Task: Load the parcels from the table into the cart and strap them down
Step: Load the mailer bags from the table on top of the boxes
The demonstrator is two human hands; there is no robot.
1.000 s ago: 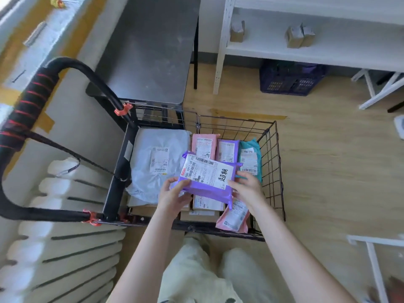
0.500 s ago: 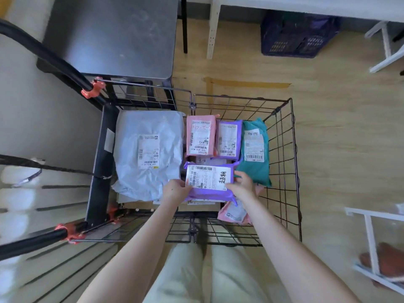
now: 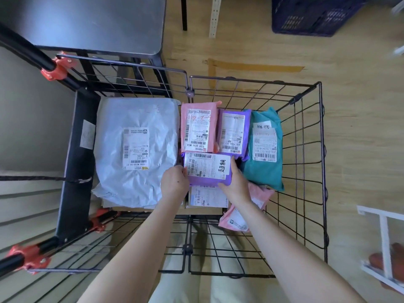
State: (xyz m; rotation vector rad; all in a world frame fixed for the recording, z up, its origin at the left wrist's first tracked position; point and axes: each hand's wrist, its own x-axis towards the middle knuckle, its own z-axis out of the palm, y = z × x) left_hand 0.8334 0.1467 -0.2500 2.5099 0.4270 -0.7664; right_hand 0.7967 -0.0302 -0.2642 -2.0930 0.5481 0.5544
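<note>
Gripping the purple parcel [image 3: 207, 169] by its two short ends, the left hand [image 3: 175, 182] and right hand [image 3: 237, 184] each have fingers curled round an edge. The parcel sits low in the middle of the wire cart [image 3: 253, 80], just in front of the pink parcel [image 3: 197, 127] and the smaller purple parcel [image 3: 232, 132]. The grey mailer [image 3: 135, 149] lies to its left and the teal parcel [image 3: 264, 149] to its right. It looks light and soft (a slick film bag, likely to slide), so end grips suit it. Its long axis runs left to right, label up, barcode end toward the left hand.
</note>
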